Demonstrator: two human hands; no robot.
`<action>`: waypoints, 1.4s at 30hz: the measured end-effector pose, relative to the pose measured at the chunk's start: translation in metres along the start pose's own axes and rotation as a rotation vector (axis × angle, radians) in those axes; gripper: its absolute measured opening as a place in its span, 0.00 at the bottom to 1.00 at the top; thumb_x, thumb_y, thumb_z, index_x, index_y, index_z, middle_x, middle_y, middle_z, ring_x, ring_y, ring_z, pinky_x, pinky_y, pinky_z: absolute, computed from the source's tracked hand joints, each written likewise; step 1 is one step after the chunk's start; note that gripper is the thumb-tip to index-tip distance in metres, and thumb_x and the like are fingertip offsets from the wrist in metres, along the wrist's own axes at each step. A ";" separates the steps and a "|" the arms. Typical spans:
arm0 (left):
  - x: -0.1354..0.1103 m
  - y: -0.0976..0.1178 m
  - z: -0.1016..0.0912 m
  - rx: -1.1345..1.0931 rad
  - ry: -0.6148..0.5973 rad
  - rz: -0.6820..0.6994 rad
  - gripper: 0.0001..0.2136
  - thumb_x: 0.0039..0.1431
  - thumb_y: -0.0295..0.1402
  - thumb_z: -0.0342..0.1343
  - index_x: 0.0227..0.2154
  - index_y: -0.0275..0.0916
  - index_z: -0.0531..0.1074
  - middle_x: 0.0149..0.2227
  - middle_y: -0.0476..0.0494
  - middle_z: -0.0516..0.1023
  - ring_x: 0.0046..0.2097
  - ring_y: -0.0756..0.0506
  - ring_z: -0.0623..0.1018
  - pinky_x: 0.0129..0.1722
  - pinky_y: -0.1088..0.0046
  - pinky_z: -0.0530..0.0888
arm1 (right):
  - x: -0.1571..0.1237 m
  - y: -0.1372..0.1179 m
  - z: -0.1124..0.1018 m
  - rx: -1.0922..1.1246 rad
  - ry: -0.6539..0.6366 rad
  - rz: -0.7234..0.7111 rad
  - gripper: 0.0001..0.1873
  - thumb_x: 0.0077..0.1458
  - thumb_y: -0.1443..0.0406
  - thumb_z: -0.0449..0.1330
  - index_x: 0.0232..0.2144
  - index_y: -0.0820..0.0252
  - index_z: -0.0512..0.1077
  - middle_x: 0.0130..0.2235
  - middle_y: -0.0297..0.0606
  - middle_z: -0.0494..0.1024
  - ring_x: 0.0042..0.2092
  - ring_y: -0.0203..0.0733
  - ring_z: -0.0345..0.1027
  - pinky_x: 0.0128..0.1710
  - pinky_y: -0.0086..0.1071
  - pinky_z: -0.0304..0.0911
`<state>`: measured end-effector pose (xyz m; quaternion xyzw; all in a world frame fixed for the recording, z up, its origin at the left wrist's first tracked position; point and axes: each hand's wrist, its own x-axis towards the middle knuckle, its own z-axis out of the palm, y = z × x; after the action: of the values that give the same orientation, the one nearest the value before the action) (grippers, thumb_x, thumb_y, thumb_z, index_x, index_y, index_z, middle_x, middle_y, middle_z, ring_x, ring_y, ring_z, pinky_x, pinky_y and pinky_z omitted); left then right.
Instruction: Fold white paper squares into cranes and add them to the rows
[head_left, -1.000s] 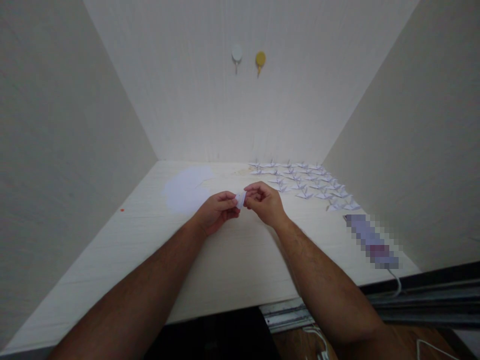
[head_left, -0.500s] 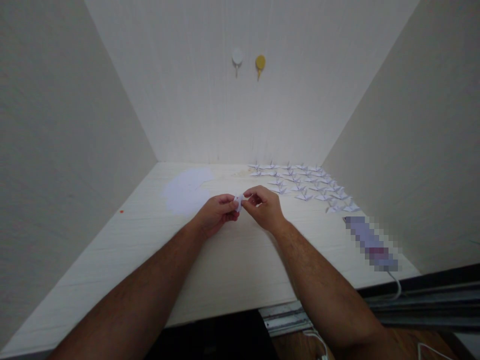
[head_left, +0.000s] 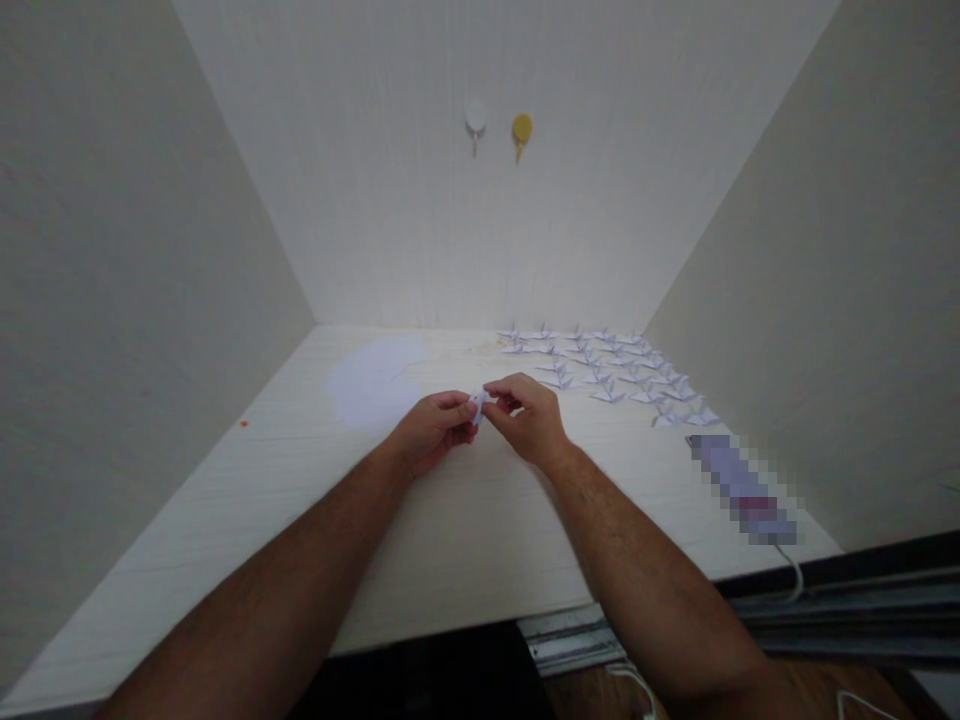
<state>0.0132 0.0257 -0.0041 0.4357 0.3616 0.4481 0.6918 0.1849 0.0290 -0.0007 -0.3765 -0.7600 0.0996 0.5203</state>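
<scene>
My left hand [head_left: 433, 428] and my right hand [head_left: 526, 417] meet over the middle of the pale wooden desk [head_left: 450, 520]. Both pinch a small folded piece of white paper [head_left: 477, 404] between thumb and fingertips, holding it just above the desk top. Most of the paper is hidden by my fingers. Behind my left hand lies a loose pile of white paper sheets [head_left: 375, 378].
Several folded paper cranes [head_left: 615, 370] stand in rows at the back right of the desk. A blurred oblong object [head_left: 742, 487] with a white cable lies near the right front edge. A white hook [head_left: 475, 120] and a yellow hook [head_left: 522, 130] are on the back wall. Side walls enclose the desk.
My hands have closed in tighter on the paper, which shows less than a second ago. The view has tilted slightly; my hands stay in the same spot.
</scene>
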 end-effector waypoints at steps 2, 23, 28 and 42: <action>0.000 -0.001 0.000 -0.018 -0.003 -0.010 0.16 0.40 0.39 0.71 0.25 0.34 0.72 0.22 0.48 0.72 0.24 0.52 0.72 0.25 0.76 0.68 | 0.000 0.000 0.000 -0.008 0.008 -0.005 0.07 0.52 0.64 0.63 0.36 0.57 0.75 0.28 0.34 0.73 0.28 0.33 0.67 0.30 0.30 0.66; 0.001 -0.003 -0.002 0.008 -0.079 -0.046 0.15 0.44 0.37 0.69 0.25 0.34 0.70 0.19 0.51 0.69 0.20 0.55 0.68 0.21 0.79 0.64 | 0.004 0.001 -0.001 0.502 -0.187 0.463 0.12 0.40 0.64 0.66 0.28 0.59 0.67 0.22 0.26 0.67 0.23 0.30 0.60 0.22 0.25 0.55; 0.001 -0.002 -0.004 0.042 -0.081 -0.058 0.14 0.45 0.36 0.69 0.27 0.34 0.71 0.20 0.51 0.70 0.20 0.55 0.68 0.21 0.79 0.64 | 0.004 -0.001 -0.003 0.438 -0.195 0.425 0.10 0.41 0.65 0.66 0.27 0.59 0.67 0.21 0.25 0.65 0.22 0.28 0.54 0.21 0.24 0.50; 0.000 -0.001 -0.007 0.096 -0.034 -0.082 0.14 0.43 0.36 0.70 0.26 0.35 0.71 0.21 0.52 0.70 0.21 0.54 0.70 0.21 0.77 0.66 | 0.008 -0.004 -0.002 0.425 -0.200 0.578 0.14 0.38 0.60 0.69 0.22 0.61 0.69 0.20 0.29 0.70 0.22 0.31 0.61 0.21 0.26 0.54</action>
<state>0.0076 0.0278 -0.0072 0.4610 0.3883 0.3940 0.6939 0.1836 0.0305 0.0083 -0.4476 -0.6317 0.4345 0.4603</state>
